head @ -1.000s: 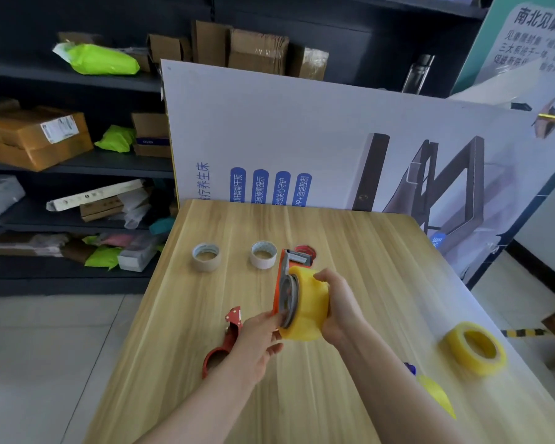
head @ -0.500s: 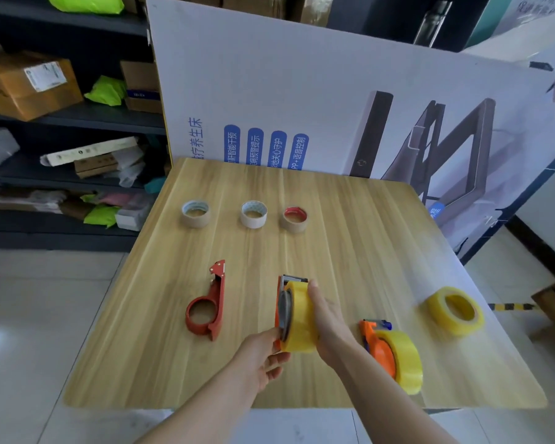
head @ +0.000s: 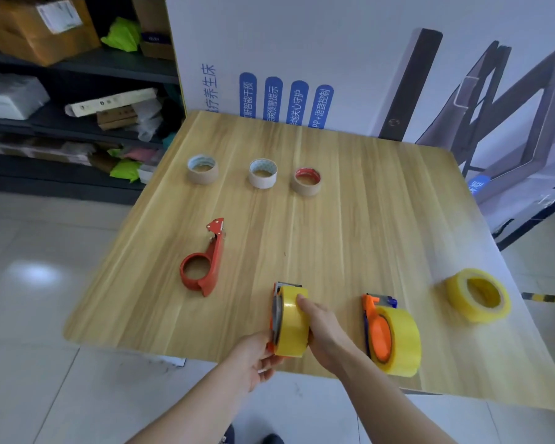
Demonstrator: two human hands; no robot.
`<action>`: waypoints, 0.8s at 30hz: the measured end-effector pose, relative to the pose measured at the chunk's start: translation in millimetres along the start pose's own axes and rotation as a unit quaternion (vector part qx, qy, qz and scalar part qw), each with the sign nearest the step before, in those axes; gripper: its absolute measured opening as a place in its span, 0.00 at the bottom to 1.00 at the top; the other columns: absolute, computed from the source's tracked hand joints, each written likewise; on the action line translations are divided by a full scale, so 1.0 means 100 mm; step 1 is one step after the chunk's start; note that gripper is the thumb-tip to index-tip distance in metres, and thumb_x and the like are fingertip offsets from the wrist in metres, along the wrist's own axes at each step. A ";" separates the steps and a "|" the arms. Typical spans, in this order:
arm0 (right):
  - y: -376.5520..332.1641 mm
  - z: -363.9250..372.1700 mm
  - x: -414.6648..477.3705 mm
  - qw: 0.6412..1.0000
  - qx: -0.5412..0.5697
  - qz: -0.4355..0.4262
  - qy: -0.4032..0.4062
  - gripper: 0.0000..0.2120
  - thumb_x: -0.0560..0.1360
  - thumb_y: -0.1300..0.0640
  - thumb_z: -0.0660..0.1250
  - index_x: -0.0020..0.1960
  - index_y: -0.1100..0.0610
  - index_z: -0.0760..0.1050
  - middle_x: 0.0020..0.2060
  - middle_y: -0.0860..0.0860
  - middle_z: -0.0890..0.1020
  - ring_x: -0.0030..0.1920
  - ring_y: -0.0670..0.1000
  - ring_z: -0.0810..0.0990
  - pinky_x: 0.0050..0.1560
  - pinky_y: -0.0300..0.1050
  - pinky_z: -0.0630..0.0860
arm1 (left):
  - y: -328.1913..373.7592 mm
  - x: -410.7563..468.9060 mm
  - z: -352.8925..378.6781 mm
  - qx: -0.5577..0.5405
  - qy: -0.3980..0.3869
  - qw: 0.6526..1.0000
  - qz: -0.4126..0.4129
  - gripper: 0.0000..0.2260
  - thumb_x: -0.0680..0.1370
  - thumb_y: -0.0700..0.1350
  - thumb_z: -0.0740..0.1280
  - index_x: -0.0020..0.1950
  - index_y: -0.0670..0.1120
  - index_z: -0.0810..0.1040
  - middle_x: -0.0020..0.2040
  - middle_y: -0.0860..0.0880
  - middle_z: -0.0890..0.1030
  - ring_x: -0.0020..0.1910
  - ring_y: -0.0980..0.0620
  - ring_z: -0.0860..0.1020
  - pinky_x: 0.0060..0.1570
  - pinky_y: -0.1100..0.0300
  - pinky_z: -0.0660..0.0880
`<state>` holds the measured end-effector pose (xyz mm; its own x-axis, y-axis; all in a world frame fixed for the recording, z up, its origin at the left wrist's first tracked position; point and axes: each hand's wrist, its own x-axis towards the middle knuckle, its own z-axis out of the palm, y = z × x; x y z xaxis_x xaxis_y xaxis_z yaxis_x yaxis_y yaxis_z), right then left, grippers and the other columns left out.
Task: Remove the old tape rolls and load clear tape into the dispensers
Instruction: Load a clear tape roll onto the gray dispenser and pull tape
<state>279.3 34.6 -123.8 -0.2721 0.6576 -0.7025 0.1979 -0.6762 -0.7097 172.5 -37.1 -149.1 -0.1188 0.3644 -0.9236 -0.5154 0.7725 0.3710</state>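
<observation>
Cores [head: 262,173]: three old ones in a row at the far side, well apart from my work.
Red dispenser [head: 205,264]: lies flat and empty on the table [head: 334,219], left of my hands. I judge it the next to load.
Left hand [head: 253,357]: fingers curled on the lower edge of the held dispenser [head: 273,315], at the near table edge. I want a firm grip here so the frame cannot twist.
Roll [head: 292,322]: clear, yellowish, upright on the held dispenser between both hands. I press it on square, then lead the free end up to the cutter.
Right hand [head: 324,331]: thumb over the top, fingers wrapped behind the roll. I push evenly, not on one rim.
Loaded dispenser [head: 388,334]: stands just right of that hand, not touching.
Spare roll [head: 476,294]: far right, near the table edge.
Hidden: the hub, so I cannot tell whether the roll is fully seated. The tape's free end and my right fingertips are out of sight, and the cutter is only a grey blur.
</observation>
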 end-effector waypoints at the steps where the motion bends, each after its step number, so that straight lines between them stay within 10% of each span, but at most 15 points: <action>1: 0.01 0.00 0.00 1.000 -0.008 -0.003 -0.005 0.14 0.81 0.51 0.60 0.53 0.61 0.77 0.42 0.55 0.82 0.45 0.55 0.79 0.51 0.51 0.74 | 0.00 0.03 0.00 0.002 0.003 1.000 0.001 0.09 0.78 0.44 0.61 0.40 0.46 0.77 0.40 0.46 0.81 0.36 0.50 0.77 0.35 0.60 0.67; 10: 0.14 0.03 0.04 0.998 -0.051 0.016 -0.028 0.17 0.81 0.48 0.61 0.63 0.58 0.75 0.55 0.56 0.83 0.58 0.57 0.81 0.64 0.59 0.73 | 0.01 0.16 -0.05 0.001 0.006 1.000 0.001 0.08 0.79 0.40 0.61 0.47 0.39 0.80 0.43 0.39 0.81 0.33 0.49 0.76 0.28 0.62 0.74; 15: 0.17 0.00 -0.01 0.996 -0.080 0.018 -0.032 0.13 0.80 0.50 0.62 0.59 0.57 0.76 0.56 0.57 0.83 0.58 0.56 0.80 0.64 0.56 0.74 | 0.03 0.09 -0.06 0.210 0.005 0.978 0.004 0.12 0.78 0.45 0.59 0.45 0.43 0.80 0.40 0.45 0.81 0.31 0.49 0.74 0.31 0.61 0.74; 21: 0.27 -0.01 0.03 0.995 -0.094 0.010 -0.022 0.38 0.64 0.33 0.67 0.67 0.54 0.72 0.61 0.51 0.80 0.62 0.54 0.77 0.65 0.56 0.73 | 0.10 -0.04 -0.08 0.224 0.104 0.934 0.258 0.13 0.81 0.48 0.57 0.41 0.45 0.76 0.38 0.49 0.78 0.40 0.48 0.75 0.38 0.57 0.68; 24: 0.31 0.01 0.00 0.996 -0.091 0.009 -0.012 0.34 0.66 0.33 0.68 0.63 0.54 0.75 0.59 0.53 0.81 0.61 0.54 0.78 0.66 0.57 0.73 | 0.10 -0.14 -0.07 0.211 0.059 0.927 0.304 0.15 0.81 0.49 0.59 0.43 0.40 0.77 0.38 0.48 0.76 0.38 0.52 0.72 0.37 0.59 0.67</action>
<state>284.9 13.5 -145.9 -0.2887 0.6369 -0.7149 0.3702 -0.6144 -0.6968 163.5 -38.0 -133.2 -0.3835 0.7583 -0.5271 0.0521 0.5876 0.8075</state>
